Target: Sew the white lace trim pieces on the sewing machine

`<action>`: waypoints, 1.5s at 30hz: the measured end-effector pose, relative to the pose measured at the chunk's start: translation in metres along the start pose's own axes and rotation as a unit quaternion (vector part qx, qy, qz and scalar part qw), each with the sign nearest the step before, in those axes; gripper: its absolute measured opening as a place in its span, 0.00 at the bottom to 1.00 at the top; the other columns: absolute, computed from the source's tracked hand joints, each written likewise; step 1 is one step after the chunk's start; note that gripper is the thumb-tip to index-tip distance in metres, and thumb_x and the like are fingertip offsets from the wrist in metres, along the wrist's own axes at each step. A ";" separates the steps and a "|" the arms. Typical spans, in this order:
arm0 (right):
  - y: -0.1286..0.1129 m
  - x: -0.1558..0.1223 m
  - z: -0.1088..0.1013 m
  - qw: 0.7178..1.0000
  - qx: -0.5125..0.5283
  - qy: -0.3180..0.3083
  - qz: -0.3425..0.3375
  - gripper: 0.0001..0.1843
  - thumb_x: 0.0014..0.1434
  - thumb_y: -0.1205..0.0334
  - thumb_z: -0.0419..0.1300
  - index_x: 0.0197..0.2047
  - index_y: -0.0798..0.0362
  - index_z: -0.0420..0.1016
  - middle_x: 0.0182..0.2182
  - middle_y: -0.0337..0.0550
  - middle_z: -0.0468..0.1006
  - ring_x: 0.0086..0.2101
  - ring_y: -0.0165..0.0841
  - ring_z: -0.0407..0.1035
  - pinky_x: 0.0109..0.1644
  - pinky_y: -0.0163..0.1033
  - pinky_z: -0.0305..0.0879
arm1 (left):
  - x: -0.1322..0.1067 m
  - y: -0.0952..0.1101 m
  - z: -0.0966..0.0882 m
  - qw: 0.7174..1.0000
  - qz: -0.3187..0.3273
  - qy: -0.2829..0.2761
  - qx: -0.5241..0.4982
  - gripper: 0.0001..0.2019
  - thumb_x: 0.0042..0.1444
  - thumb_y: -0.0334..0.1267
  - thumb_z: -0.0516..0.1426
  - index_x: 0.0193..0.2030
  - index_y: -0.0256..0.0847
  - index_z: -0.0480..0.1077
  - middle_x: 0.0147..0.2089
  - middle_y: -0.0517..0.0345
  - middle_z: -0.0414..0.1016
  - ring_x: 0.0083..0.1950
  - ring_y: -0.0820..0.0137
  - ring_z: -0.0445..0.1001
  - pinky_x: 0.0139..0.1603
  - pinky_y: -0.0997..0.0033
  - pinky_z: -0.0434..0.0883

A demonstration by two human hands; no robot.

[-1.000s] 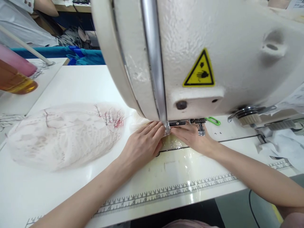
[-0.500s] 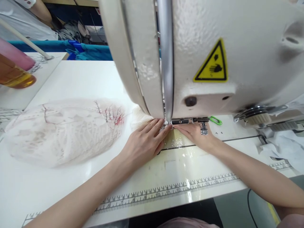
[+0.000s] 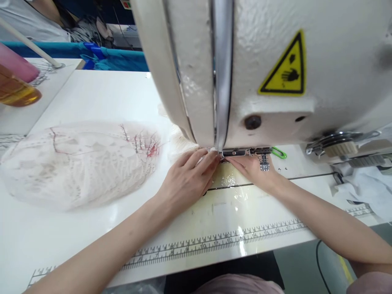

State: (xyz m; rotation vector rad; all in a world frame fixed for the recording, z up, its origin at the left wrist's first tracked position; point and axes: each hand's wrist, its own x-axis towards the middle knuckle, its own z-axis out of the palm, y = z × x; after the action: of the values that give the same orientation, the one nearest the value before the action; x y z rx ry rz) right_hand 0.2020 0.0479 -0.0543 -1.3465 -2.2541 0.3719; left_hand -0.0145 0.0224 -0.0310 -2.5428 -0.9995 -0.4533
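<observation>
A big cream sewing machine (image 3: 269, 61) fills the upper right of the head view. My left hand (image 3: 186, 179) lies flat under its head, fingers stretched toward the needle area, pressing a bit of pale fabric (image 3: 183, 145). My right hand (image 3: 252, 169) reaches in from the right, fingers extended beneath the presser foot bar (image 3: 241, 152); its fingertips are partly hidden by the machine. A heap of sheer white lace with red stitching (image 3: 79, 163) lies on the white table (image 3: 101, 98) to the left of my hands.
A printed ruler (image 3: 214, 243) runs along the table's front edge. An amber bottle and a pink object (image 3: 15, 81) stand at far left. Blue cloth (image 3: 116, 61) and another person's sleeve lie behind. White fabric (image 3: 364, 192) is piled at right. A green clip (image 3: 278, 153) sits by the presser foot.
My view has tilted and moved closer to the machine, so it fills more of the picture. Both hands stay at the needle area, shifted slightly toward the back.
</observation>
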 end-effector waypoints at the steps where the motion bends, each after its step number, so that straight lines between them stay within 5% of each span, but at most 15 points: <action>1: 0.000 -0.001 0.000 1.000 -0.025 0.001 -0.010 0.18 0.66 0.47 0.50 0.47 0.46 0.77 0.36 0.41 0.79 0.36 0.36 0.74 0.41 0.43 0.70 | 0.000 0.000 0.000 1.000 0.010 0.007 0.006 0.15 0.61 0.29 0.53 0.53 0.29 0.70 0.54 0.47 0.75 0.51 0.59 0.74 0.50 0.60 0.74; 3: -0.001 -0.002 -0.001 0.997 -0.064 0.005 -0.047 0.19 0.67 0.48 0.49 0.49 0.46 0.76 0.35 0.41 0.80 0.34 0.35 0.74 0.42 0.44 0.70 | 0.000 0.000 0.000 1.000 0.017 0.012 0.005 0.14 0.61 0.29 0.53 0.52 0.26 0.71 0.53 0.45 0.75 0.51 0.60 0.75 0.51 0.61 0.73; 8: -0.006 -0.002 -0.006 0.988 -0.075 -0.006 -0.138 0.16 0.66 0.53 0.52 0.52 0.45 0.74 0.46 0.41 0.78 0.46 0.37 0.72 0.54 0.47 0.65 | -0.001 -0.003 0.003 0.999 -0.010 -0.010 -0.029 0.17 0.63 0.33 0.50 0.54 0.25 0.69 0.54 0.43 0.74 0.52 0.59 0.75 0.54 0.59 0.73; 26: -0.013 -0.011 -0.002 0.971 -0.193 0.064 -0.129 0.18 0.65 0.48 0.52 0.54 0.42 0.73 0.39 0.44 0.77 0.40 0.36 0.70 0.39 0.38 0.66 | 0.001 -0.004 0.002 1.000 -0.012 -0.011 -0.025 0.15 0.61 0.33 0.51 0.52 0.29 0.71 0.52 0.47 0.76 0.50 0.58 0.75 0.52 0.58 0.73; 40: -0.015 -0.007 -0.001 0.969 -0.201 0.024 -0.139 0.20 0.66 0.51 0.52 0.58 0.47 0.69 0.44 0.49 0.77 0.47 0.40 0.69 0.52 0.45 0.63 | 0.004 -0.003 0.003 0.998 -0.036 -0.033 -0.028 0.17 0.61 0.35 0.49 0.51 0.28 0.71 0.53 0.41 0.74 0.52 0.55 0.74 0.52 0.56 0.72; 45: -0.014 -0.007 -0.005 0.974 -0.182 0.027 -0.133 0.17 0.66 0.53 0.52 0.55 0.47 0.71 0.42 0.46 0.78 0.41 0.38 0.71 0.50 0.45 0.63 | 0.002 -0.002 0.003 0.997 -0.050 -0.048 -0.036 0.18 0.62 0.35 0.48 0.54 0.29 0.70 0.55 0.41 0.73 0.55 0.54 0.73 0.54 0.54 0.71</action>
State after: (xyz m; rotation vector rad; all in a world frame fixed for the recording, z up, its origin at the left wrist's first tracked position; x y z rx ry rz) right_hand 0.1973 0.0347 -0.0460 -1.1764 -2.4976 -0.1782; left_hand -0.0138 0.0263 -0.0324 -2.6081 -1.1681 -0.4050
